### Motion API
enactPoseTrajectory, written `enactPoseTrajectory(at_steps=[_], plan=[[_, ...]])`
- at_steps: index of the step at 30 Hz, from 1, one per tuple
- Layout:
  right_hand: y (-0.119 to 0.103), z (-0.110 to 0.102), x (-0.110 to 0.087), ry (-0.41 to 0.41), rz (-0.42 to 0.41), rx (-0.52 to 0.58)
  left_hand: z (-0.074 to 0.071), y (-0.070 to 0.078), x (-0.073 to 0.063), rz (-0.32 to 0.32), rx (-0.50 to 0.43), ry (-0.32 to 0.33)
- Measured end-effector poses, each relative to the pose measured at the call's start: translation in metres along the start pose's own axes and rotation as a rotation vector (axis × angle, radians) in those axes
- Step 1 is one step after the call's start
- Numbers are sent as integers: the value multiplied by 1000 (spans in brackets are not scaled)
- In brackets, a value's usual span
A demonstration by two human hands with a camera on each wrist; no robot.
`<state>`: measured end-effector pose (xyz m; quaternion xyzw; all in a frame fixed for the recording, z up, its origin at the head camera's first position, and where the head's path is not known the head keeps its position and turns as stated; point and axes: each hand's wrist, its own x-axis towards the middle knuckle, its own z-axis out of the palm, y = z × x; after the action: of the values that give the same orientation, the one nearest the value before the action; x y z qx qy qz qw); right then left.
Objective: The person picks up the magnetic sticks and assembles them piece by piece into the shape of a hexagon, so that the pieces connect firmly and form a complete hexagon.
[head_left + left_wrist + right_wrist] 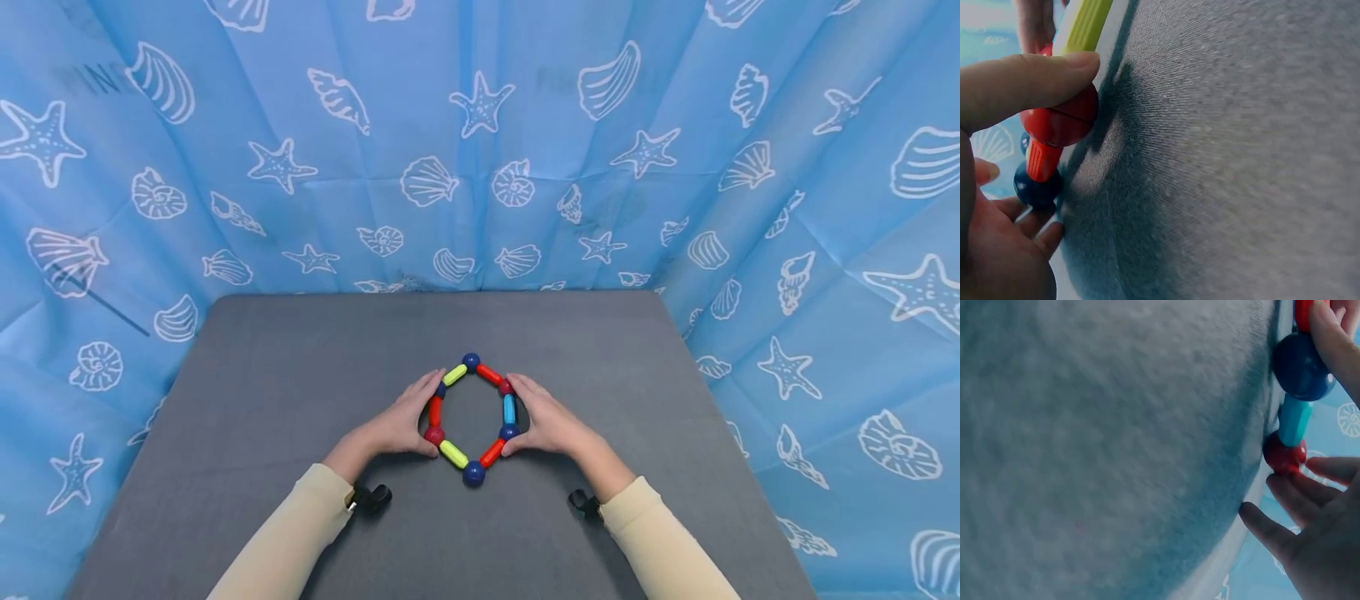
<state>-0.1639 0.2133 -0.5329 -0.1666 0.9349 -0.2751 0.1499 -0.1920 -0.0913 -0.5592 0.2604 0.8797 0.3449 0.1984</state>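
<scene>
A six-sided ring (453,454) of coloured rods joined by blue and red balls lies flat on the grey table. My left hand (405,419) holds its left side: the thumb lies against a red ball (1063,119), and the fingers reach a blue ball (1038,187) at the far end of a red rod (1042,160). On the right side, my right hand (553,421) holds the ring between thumb and fingers. Its thumb rests along a blue ball (1302,365) and a red rod, while the fingertips touch a red ball (1284,453) beyond the light-blue rod (1295,420).
The grey table (330,342) extends around the ring. Blue curtains (480,225) with white shells and starfish hang behind the table and along both sides. Dark wrist devices (371,500) sit at the cuffs of the pale sleeves (292,533).
</scene>
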Motion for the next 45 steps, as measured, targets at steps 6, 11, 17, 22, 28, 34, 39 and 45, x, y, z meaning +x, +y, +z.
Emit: enactPoseTrajectory(at_steps=[6, 11, 17, 22, 28, 34, 39, 45], plan=[[2, -2, 4, 10, -9, -8, -2, -1, 8, 11, -21, 3], [5, -6, 12, -48, -95, -54, -2, -3, 6, 0, -24, 7], [10, -8, 16, -89, -99, -148, -4, -6, 7, 20, 17, 8], [13, -8, 17, -90, -103, -151, -4, -5, 6, 11, 33, 9], [10, -10, 16, -106, -63, -109, -5, -4, 7, -4, 19, -29], [-1, -12, 21, -116, -56, -105, -7, 0, 17, 45, 130, -60], [-2, -11, 23, -141, -27, -156, -9, 1, 22, 81, 204, -108], [0, -12, 23, -137, -12, -139, -13, -3, 19, 97, 142, -105]])
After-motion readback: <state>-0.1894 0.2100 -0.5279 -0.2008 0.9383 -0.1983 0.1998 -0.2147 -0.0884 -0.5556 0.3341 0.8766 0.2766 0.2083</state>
